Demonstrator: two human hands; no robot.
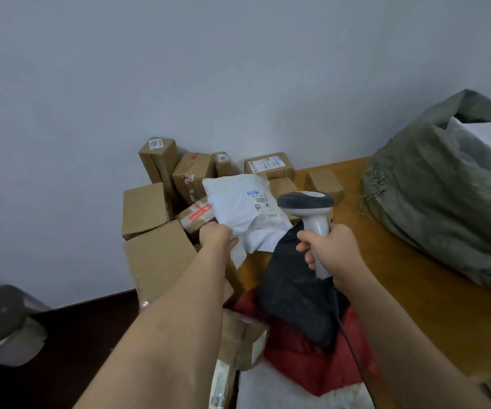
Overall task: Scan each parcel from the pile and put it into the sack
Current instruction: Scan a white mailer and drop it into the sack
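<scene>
— Left hand [219, 236] pinching the near-left corner of the white poly mailer [242, 206], lifted above the pile of cardboard boxes [161, 208] at the far left of the wooden table [415, 276]. Label [263, 202] turned up and toward the right.

— Right hand [331, 250]?

— Wrapped round the grip of the handheld barcode scanner [309, 211], head just beside the label, cord trailing down toward the near edge. Trigger finger hard to make out.

— Handling of the mailer?

— Probably light and floppy: thin plastic film, creased, sagging from the pinched corner. Likely slick too, so prone to slipping out of a two-finger hold. Soft contents, by the look of the bulge, though not certain.

— Better place to take hold?

— Along the near edge with more of the fingers, clear of the label, keeping the barcode flat and facing the scanner. Curling of the film over the code probably the main risk to a clean read.

— And afterwards?

— Across to the green woven sack [445, 208] at the far right, mouth open with white parcels already showing inside. Easy toss for something this light, most likely.

— Anything else close by?

— Dark grey mailer [294, 296] and red mailer [312, 358] lying near, under the right wrist, plus a small taped box [245, 340] at the near edge, all seemingly awaiting scanning.
</scene>
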